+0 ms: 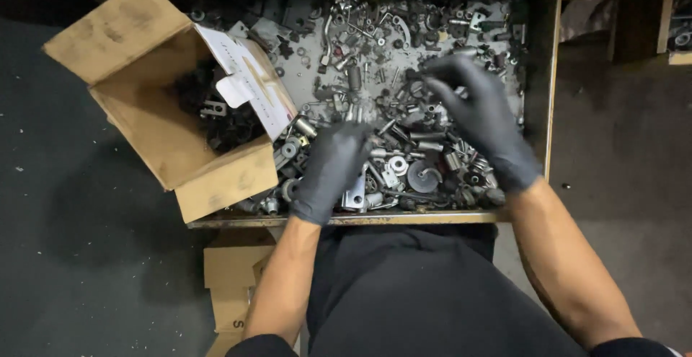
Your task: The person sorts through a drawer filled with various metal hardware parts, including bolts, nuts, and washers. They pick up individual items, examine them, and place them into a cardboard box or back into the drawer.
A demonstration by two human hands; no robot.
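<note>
A shallow metal tray (432, 218) holds a heap of small metal parts (404, 112): bolts, nuts, washers, bushings and brackets. My left hand (330, 171), in a dark glove, rests palm down on the parts near the tray's front edge, fingers curled among them. My right hand (477, 115), also gloved, hovers over the right side of the heap with fingers spread and slightly bent. Whether either hand grips a part is hidden under the fingers.
An open cardboard box (169, 137) sits tilted on the tray's left end, with dark parts inside and a white paper sheet (249, 79) on its flap. Smaller cardboard boxes (231, 285) lie on the dark floor below. A wooden frame (551, 76) borders the tray's right side.
</note>
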